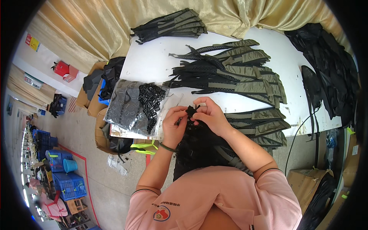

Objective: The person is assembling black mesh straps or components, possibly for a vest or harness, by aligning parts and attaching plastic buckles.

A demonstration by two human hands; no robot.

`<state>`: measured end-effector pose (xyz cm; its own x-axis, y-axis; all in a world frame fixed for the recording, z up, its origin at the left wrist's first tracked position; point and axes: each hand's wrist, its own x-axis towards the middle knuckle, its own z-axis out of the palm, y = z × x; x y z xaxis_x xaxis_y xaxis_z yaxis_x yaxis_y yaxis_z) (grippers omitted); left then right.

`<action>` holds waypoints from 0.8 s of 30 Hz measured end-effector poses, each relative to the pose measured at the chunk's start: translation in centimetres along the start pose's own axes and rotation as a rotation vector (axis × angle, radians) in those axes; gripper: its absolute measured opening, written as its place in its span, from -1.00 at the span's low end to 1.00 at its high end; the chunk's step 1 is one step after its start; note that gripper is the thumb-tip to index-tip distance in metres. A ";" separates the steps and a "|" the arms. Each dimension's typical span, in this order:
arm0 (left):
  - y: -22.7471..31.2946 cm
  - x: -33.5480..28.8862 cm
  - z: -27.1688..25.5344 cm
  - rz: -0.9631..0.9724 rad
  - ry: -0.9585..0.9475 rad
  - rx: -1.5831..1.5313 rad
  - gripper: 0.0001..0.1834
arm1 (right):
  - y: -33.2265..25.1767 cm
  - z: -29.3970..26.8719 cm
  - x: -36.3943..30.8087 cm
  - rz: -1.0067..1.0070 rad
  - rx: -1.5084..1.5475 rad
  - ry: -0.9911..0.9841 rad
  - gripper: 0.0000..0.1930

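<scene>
My left hand [174,124] and my right hand [211,116] meet in front of my chest at the table's near edge. Both are closed, fingertips pinching a small black webbing piece [191,111]; whether a buckle is on it is too small to tell. Below them, dark black fabric [199,147] hangs over my lap. Beside my left hand lies a clear plastic bag [123,105] with many black plastic buckles [151,101] spilling at its mouth. To the right of my right hand rest olive and black mesh shoulder straps [257,122].
More olive straps [245,73] spread across the white table [153,57], with another bundle [172,26] at the back. Black straps and fabric [326,73] hang at the right edge. Cardboard boxes [100,132] stand left; another carton [308,184] is at lower right. Blue crates [69,186] stand far left.
</scene>
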<state>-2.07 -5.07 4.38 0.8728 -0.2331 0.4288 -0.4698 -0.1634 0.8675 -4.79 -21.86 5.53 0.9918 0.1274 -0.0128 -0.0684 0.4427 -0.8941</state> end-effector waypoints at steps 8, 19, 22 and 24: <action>-0.4 -0.2 -0.1 -0.758 -0.153 -0.998 -0.90 | -0.6 -0.2 -0.8 -0.415 -0.708 -0.073 -0.88; 0.3 -0.6 1.8 -0.639 -0.070 -0.727 -0.94 | -0.2 -0.7 -1.8 0.003 -0.180 0.050 -0.83; 0.2 -0.8 2.1 -0.593 -0.041 -0.682 -0.93 | 0.1 -1.0 -1.7 0.056 -0.148 0.092 -0.78; 0.4 -0.9 2.4 -0.586 -0.025 -0.674 -0.92 | 0.3 -1.0 -1.6 0.068 -0.148 0.111 -0.76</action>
<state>-3.38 -7.17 3.72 0.9416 -0.3112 -0.1285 0.2348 0.3332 0.9132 -6.31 -22.84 4.81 0.9919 0.0503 -0.1168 -0.1266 0.2997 -0.9456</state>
